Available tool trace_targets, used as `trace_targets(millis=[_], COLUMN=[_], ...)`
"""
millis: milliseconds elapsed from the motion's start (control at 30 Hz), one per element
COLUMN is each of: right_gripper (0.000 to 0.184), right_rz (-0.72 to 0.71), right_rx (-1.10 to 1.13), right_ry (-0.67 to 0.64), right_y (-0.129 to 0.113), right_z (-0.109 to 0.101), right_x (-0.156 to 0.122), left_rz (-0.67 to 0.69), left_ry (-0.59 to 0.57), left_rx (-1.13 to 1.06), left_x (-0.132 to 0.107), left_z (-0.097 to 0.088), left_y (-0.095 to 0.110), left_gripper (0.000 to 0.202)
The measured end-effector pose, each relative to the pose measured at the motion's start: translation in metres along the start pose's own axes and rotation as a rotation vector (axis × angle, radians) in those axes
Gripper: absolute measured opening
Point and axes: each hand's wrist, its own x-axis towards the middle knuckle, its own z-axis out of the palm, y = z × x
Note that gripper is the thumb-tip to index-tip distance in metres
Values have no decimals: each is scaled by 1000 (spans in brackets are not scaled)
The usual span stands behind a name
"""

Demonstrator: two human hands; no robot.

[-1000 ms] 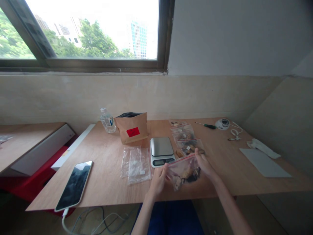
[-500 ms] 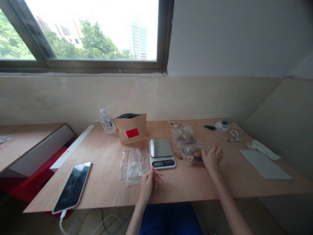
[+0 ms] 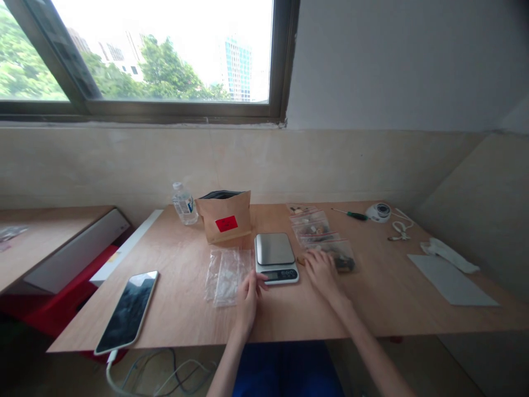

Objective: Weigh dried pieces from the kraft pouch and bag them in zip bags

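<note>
My left hand [image 3: 249,295] rests at the front left corner of a white kitchen scale [image 3: 276,275], fingers loosely bent and apart, with nothing visible in them. The scale's steel plate bears nothing. Just left of it lie clear empty plastic bags [image 3: 227,281]. On the other side, my right hand [image 3: 321,270] is open, fingers stretched over the left part of the nearest zip bag [image 3: 345,258], which has dark and brown pieces inside. Its fingertips are close to a small loose brown piece [image 3: 300,261]; whether they touch it is hidden.
More filled zip bags [image 3: 312,227] lie behind in an overlapping row. A brown paper pouch [image 3: 227,212] stands open beside a water bottle [image 3: 184,205]. A phone [image 3: 128,311] lies left; a screwdriver [image 3: 355,215], a white camera [image 3: 378,212] and a grey sheet [image 3: 452,281] lie right.
My right hand has let go of the nearest zip bag's right end and moved left toward the loose brown piece. The bag now lies flatter. My left hand has shifted slightly forward.
</note>
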Motion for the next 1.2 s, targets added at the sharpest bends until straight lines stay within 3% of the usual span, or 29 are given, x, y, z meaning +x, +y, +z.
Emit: trace_targets(millis=[100, 200, 267, 367, 433, 567, 700, 833, 967, 1100, 1200], right_gripper=[30, 28, 26, 23, 22, 18, 18, 24, 28, 32, 27], right_rz=[-42, -11, 1, 72, 93, -11, -59, -131, -316, -514, -503], right_rx=[-13, 18, 69, 158, 225, 302, 333, 519, 695, 516, 252], right_ry=[-87, -102, -100, -32, 9, -83, -125, 9, 24, 11, -9], right_y=[-8, -4, -2, -9, -22, -52, -65, -74, -109, -152, -175], right_z=[5, 8, 4, -6, -10, -1, 2, -35, -79, -81, -71], right_x=[-9, -6, 6, 33, 51, 72, 73, 82, 104, 103, 82], left_rz=[236, 482, 583, 646, 629, 583, 552, 574, 386, 291, 267], left_ry=[192, 466, 585, 697, 729, 605, 519, 458, 223, 68, 68], left_rx=[180, 378, 535, 736, 812, 855, 897, 1019, 1155, 1257, 1340], left_x=[30, 69, 96, 130, 149, 174, 172, 155, 136, 118, 107], left_z=[-6, -14, -21, -32, -40, -55, -67, -73, -73, -71, -71], left_y=[29, 73, 103, 134, 143, 138, 133, 146, 161, 162, 155], left_gripper=[36, 32, 33, 37, 34, 29, 27, 33, 14, 18, 28])
